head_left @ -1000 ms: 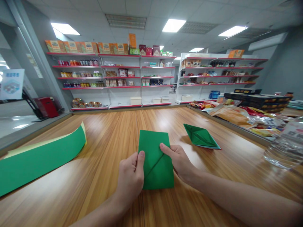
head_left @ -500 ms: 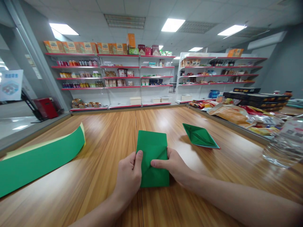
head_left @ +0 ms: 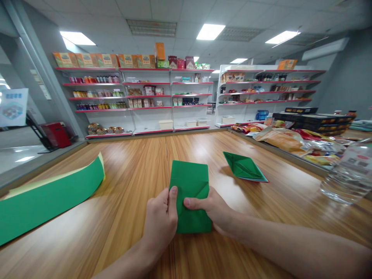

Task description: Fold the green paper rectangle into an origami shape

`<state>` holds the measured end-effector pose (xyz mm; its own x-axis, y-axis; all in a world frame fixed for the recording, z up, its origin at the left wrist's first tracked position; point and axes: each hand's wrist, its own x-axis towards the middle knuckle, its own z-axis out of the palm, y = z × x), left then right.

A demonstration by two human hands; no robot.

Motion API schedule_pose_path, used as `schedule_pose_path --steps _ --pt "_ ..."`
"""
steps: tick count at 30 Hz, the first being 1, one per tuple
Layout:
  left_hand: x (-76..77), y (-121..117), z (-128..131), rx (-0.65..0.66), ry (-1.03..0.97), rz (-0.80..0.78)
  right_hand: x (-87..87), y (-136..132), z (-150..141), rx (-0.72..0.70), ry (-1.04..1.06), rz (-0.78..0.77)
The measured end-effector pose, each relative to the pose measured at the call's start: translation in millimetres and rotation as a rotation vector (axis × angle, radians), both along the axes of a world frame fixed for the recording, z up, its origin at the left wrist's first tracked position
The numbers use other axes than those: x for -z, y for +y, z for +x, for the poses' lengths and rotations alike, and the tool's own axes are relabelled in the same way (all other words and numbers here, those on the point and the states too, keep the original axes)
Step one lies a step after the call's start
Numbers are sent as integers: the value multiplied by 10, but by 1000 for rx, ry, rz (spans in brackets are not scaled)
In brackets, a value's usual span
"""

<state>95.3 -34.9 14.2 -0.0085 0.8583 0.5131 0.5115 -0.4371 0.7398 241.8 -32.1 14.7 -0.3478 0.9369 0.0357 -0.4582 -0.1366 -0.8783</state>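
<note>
Between my hands is a folded sheet of green paper, a tall rectangle with diagonal creases, held just over the wooden table. My left hand grips its left edge, thumb on top and fingers curled beneath. On the right edge, my right hand pinches the paper, with its thumb laid across the front near the creases. The fingers under the sheet are hidden. Farther right lies a folded green paper piece, its layers partly raised, with pale and red edges showing.
A long strip of green paper with a yellowish back curls up at the left. A clear plastic bottle stands at the right edge. Snack packets and dark boxes lie beyond the table's right rim. Stocked shelves line the back.
The held green paper and both hands have shifted slightly right in view, and the sheet is tilted a little. My right thumb has slid slightly left across the paper.
</note>
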Motion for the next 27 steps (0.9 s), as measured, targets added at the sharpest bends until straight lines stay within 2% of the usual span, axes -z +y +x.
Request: schedule_pose_path --steps 4,9,14,19,21,23,25,27 --pt "-26 5 7 -3 -44 -34 -36 49 50 20 -24 13" --pt "-54 37 -39 12 -69 -76 -22 200 180 109 -188 46" --pt "-25 99 -107 126 -119 -154 77 253 223 106 -106 61" --pt "47 101 -97 289 -298 -300 177 281 220 220 -67 50" --pt "41 98 -89 311 -383 -334 192 303 219 227 -102 57" --pt "18 104 -96 298 -432 -347 184 333 229 244 -225 86" --pt "-9 116 -115 274 -422 -357 146 366 261 382 -436 178" --pt "-25 122 -134 266 -384 -380 74 387 312 676 -692 384"
